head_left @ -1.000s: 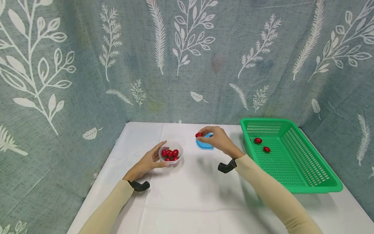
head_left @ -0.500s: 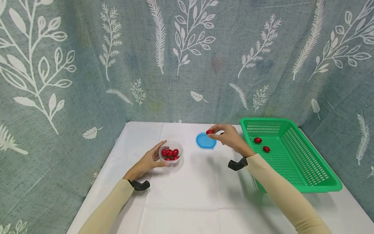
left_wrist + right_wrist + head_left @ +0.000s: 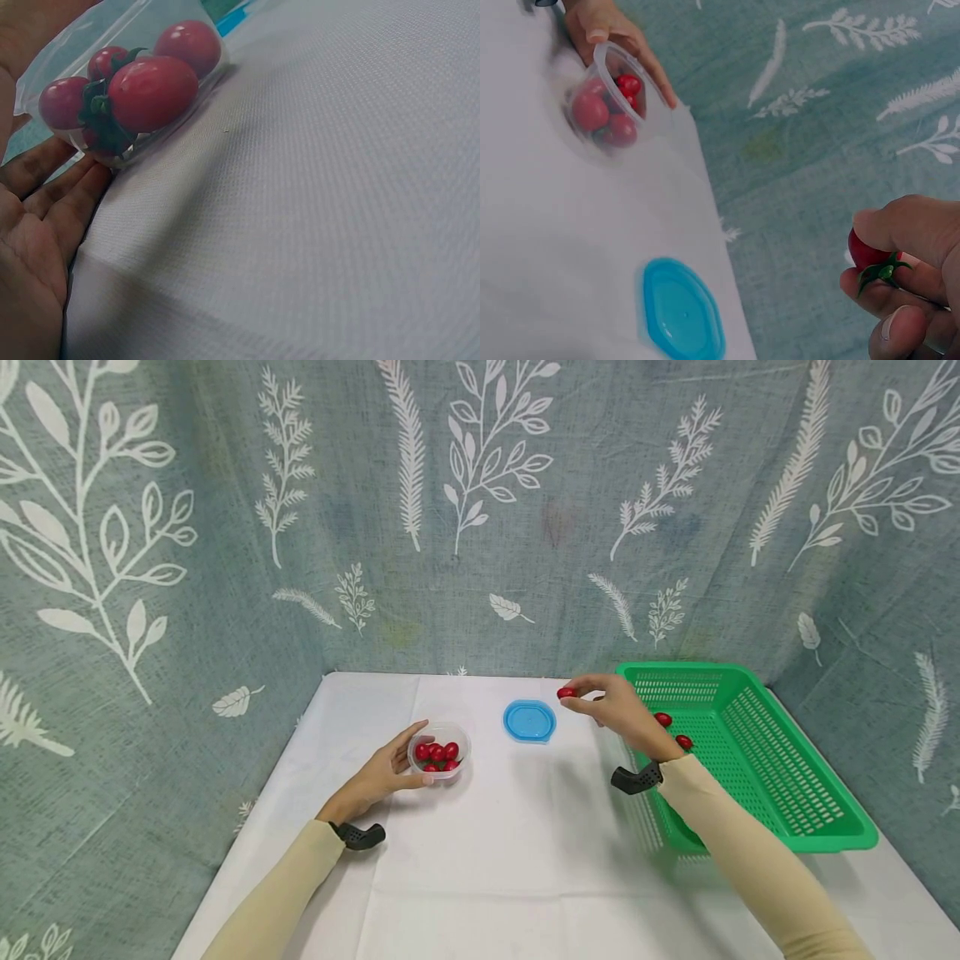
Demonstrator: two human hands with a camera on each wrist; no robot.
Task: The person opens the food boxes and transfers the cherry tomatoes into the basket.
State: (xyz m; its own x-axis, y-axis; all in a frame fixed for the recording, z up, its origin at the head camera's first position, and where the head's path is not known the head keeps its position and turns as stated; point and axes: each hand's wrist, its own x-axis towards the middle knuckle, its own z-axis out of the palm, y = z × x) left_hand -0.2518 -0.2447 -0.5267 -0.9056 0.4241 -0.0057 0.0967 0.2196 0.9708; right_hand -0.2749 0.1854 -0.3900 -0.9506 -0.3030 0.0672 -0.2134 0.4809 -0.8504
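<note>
Between the thumb and fingers of my right hand [image 3: 615, 710], a red cherry tomato [image 3: 866, 251] with a green calyx is pinched. That hand is above the table, by the left edge of the green basket [image 3: 780, 777]. My left hand [image 3: 382, 772] holds a small clear plastic container [image 3: 467, 752] from its left side, thumb in front and fingers behind. Several cherry tomatoes [image 3: 154, 94] lie in the container, some with green calyxes. A blue lid [image 3: 529, 722] lies flat on the table between the container and my right hand.
Two cherry tomatoes [image 3: 683, 742] show inside the basket, partly behind my right hand and arm. A white cloth [image 3: 465, 860] covers the table. Grey-green leaf-patterned fabric [image 3: 450, 610] hangs behind and on both sides.
My right hand has moved rightward with the pinched tomato, away from over the blue lid, which is now fully uncovered. My left hand and the container have stayed in place.
</note>
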